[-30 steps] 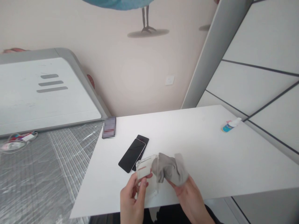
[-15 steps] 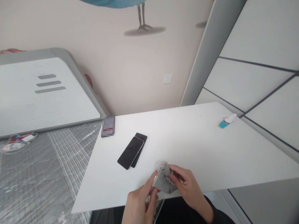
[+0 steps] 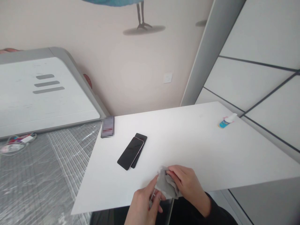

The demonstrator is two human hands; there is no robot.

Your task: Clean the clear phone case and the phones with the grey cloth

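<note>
At the table's near edge, my left hand (image 3: pixel 145 200) is closed on a clear, thin-edged piece that looks like a transparent phone case (image 3: pixel 170 211). My right hand (image 3: pixel 187 181) pinches a crumpled grey cloth (image 3: pixel 165 184), pressed over the upper part of the clear piece. The cloth and my fingers hide much of that piece. Beyond my hands, to the left, a black-screened phone (image 3: pixel 130 153) lies partly on top of another flat dark item (image 3: pixel 142 140).
A white table (image 3: pixel 182 137) spreads before me. A small blue-and-white bottle (image 3: pixel 226 121) lies or leans near its far right edge. At the far left corner sits a blurred-out dark item (image 3: pixel 107 126). Left of the table is a plastic-covered bed (image 3: pixel 58 175).
My right hand has shifted the grey cloth, and its folds now hang differently over the clear piece. My left hand has moved slightly right. The phone and bottle stay in place.
</note>
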